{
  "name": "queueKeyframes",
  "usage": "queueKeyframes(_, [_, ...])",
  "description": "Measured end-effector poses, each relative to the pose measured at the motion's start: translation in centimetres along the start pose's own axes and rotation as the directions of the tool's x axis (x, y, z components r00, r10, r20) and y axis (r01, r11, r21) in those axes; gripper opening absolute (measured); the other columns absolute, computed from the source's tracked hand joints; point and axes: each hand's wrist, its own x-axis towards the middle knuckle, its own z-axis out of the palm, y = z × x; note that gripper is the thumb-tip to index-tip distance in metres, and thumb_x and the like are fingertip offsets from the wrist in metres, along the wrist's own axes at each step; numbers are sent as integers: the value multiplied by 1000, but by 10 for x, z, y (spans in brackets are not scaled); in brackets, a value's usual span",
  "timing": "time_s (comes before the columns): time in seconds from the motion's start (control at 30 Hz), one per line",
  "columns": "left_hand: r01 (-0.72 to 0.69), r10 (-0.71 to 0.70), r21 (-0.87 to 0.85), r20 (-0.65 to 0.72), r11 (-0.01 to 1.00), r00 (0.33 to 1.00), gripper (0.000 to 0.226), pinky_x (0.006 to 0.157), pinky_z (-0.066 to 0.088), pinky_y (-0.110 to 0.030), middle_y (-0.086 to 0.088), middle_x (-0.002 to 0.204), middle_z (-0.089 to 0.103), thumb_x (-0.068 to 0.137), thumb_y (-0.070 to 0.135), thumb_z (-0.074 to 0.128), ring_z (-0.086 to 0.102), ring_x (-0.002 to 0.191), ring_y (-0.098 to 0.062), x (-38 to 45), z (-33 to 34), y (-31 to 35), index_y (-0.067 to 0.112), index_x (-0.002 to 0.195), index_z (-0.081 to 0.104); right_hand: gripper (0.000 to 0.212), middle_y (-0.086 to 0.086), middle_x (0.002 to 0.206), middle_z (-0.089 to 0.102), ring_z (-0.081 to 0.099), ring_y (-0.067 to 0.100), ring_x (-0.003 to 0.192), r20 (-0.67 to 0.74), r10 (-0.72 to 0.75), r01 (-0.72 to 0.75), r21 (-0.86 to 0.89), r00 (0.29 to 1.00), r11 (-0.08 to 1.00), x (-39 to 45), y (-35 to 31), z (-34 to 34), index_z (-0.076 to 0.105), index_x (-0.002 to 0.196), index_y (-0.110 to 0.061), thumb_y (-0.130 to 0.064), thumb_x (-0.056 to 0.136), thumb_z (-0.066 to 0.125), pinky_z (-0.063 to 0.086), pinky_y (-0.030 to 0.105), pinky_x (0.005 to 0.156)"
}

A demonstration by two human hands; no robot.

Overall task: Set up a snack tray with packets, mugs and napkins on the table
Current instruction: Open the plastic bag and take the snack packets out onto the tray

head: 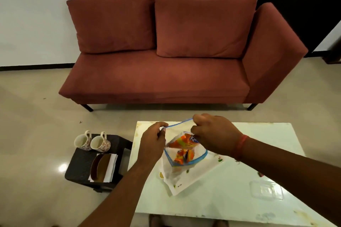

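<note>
My left hand (151,142) and right hand (212,132) each grip by pinching the zip bag (184,160) mouth, pulling apart to reach the orange packets (181,146) below my grip.

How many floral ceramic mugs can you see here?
2. Both white floral ceramic mugs stand side by side at the far end of the dark wicker stool: one on the left, one on the right. None looks hidden.

Packet (184,142) lettering half behind right hand (214,134); table (258,153) near edge cropped.
</note>
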Motion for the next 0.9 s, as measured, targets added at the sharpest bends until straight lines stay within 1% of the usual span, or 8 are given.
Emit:
queueKeyframes(0.1, [73,-73,1,-12,997,997,18,64,51,-13,9,87,63,99,20,52,63,78,-7,-8,-2,-20,31,112,59,22,-2,78,46,52,17,64,-121,201,-184,140,972,973,-17,12,-3,68,80,-22,-39,88,58,31,24,49])
queueKeyframes(0.17, [112,-112,-1,-30,994,993,18,53,46,-7,12,75,58,99,21,54,63,70,1,-14,-4,-30,35,109,53,24,-5,76,43,47,12,60,-183,412,-339,331,892,881,-27,19,5,68,80,-20,-38,93,57,28,18,50])
queueKeyframes(0.27, [188,-187,13,-66,982,980,13,48,41,-7,14,72,57,99,23,53,62,67,5,-22,-6,-45,30,110,52,22,-3,76,49,54,10,65,-134,730,-521,615,671,592,-35,24,36,70,85,-15,-32,96,60,43,21,54])
queueKeyframes(0.37, [266,-263,9,-116,964,958,14,55,45,-15,1,88,67,98,29,51,65,74,-7,-29,-8,-62,24,112,54,25,-4,81,64,64,6,76,125,897,-584,795,425,166,-33,22,78,66,86,-21,-39,98,54,50,20,63])
queueKeyframes(0.47, [289,-283,5,-180,957,942,12,57,48,-18,-1,95,69,97,32,52,67,79,-12,-37,-10,-79,25,106,54,27,0,85,70,64,9,77,365,880,-643,760,305,-93,-26,21,135,67,82,-22,-36,98,52,48,24,64])
queueKeyframes(0.63, [294,-286,2,-229,956,931,0,58,51,-25,11,83,64,97,27,55,65,77,-8,-46,-12,-107,27,97,55,29,18,105,70,63,34,97,652,732,-841,497,200,-213,-15,18,232,71,98,-8,-27,96,49,45,33,79])
queueKeyframes(0.73, [292,-290,-23,-216,956,932,3,58,47,-15,12,80,63,98,29,54,64,76,-6,-52,-11,-126,27,96,56,35,21,114,68,62,36,105,724,685,-845,415,82,-337,-13,4,285,66,115,-1,-26,97,50,46,37,83])
queueKeyframes(0.9, [242,-237,12,-168,970,957,15,57,46,-9,11,82,64,96,39,46,62,77,0,-63,-13,-143,29,99,58,38,9,97,56,52,20,71,876,481,-685,377,43,-624,-13,-25,339,54,132,0,-20,100,49,49,39,71])
